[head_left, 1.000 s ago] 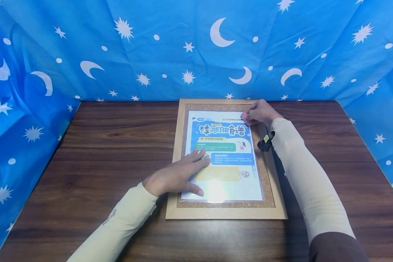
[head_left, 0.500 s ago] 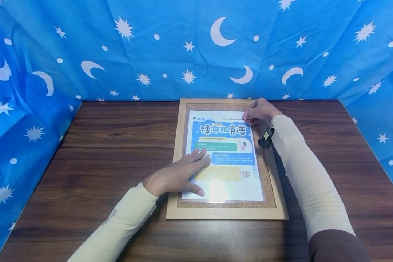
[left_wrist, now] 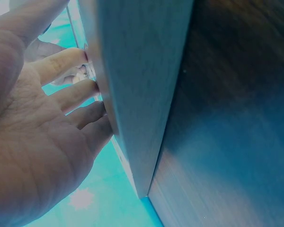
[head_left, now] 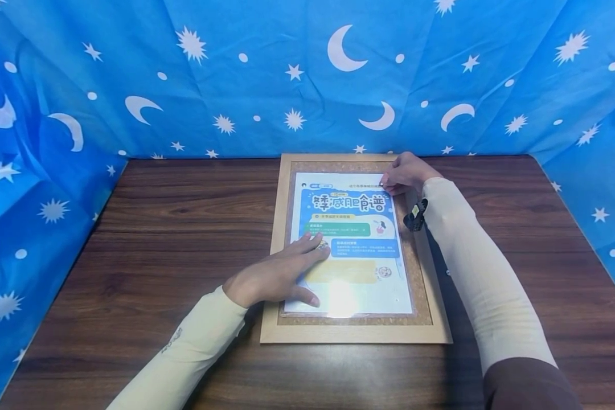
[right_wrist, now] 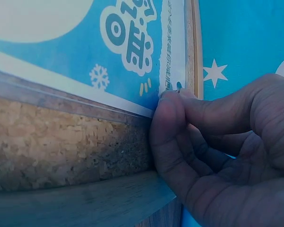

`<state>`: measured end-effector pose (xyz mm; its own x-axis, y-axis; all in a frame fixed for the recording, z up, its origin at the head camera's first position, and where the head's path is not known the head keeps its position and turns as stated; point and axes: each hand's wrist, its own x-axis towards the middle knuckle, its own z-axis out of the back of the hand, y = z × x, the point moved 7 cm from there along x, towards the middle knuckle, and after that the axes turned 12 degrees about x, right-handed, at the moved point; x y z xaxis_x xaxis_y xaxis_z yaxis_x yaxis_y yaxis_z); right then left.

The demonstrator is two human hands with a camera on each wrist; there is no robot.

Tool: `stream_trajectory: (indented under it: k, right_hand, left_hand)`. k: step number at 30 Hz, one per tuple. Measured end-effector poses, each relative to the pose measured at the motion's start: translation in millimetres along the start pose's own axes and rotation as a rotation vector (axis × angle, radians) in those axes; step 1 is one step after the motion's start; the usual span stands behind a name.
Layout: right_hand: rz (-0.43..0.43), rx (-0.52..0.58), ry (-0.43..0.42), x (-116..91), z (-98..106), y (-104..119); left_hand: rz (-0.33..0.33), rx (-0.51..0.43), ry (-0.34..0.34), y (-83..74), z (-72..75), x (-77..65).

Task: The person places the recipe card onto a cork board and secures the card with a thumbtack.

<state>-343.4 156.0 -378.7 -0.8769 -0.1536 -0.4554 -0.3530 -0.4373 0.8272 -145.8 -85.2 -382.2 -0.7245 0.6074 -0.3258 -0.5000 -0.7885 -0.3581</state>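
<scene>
A printed sheet in a clear sleeve (head_left: 353,228) lies on a cork board (head_left: 421,302) with a pale wooden frame (head_left: 356,335). My left hand (head_left: 282,270) rests on the sheet's left side, fingers extended and thumb apart; in the left wrist view its fingertips (left_wrist: 87,87) reach over the frame's edge. At the sheet's upper right corner my right hand (head_left: 407,173) pinches a small thumbtack (right_wrist: 178,86) between thumb and forefinger. Most of the tack is hidden by the fingers. A small dark round spot, perhaps another tack, marks the upper left corner.
The board lies on a dark wood-grain table (head_left: 184,228), its far edge close to a blue curtain (head_left: 266,74) with moons and stars. A tiny shiny thing (head_left: 448,273) lies on the table beside the right forearm. Light glares off the sheet's lower part.
The right hand has shifted very slightly upward, staying at the same corner of the sheet. My left hand stays in place on the sheet.
</scene>
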Motion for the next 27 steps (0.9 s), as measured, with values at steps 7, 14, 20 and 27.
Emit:
stream_trajectory:
  k: [7, 14, 20, 27]
  right_hand:
    - [0.001, -0.023, -0.013, 1.0, -1.3, 1.0]
    - [-0.002, -0.016, -0.048, 0.4, 2.7, -2.1]
    - [0.011, -0.020, -0.078, 0.0, 4.6, -1.0]
    - [0.021, 0.017, -0.029, -0.5, 4.2, -4.0]
  left_hand:
    - [0.001, 0.004, -0.001, 0.3, -0.6, 1.0]
    - [0.003, -0.001, 0.005, -0.8, -0.4, 1.7]
    - [-0.002, 0.002, 0.000, -1.3, 0.5, 0.6]
    - [0.001, -0.005, 0.001, -1.8, 1.6, -0.2]
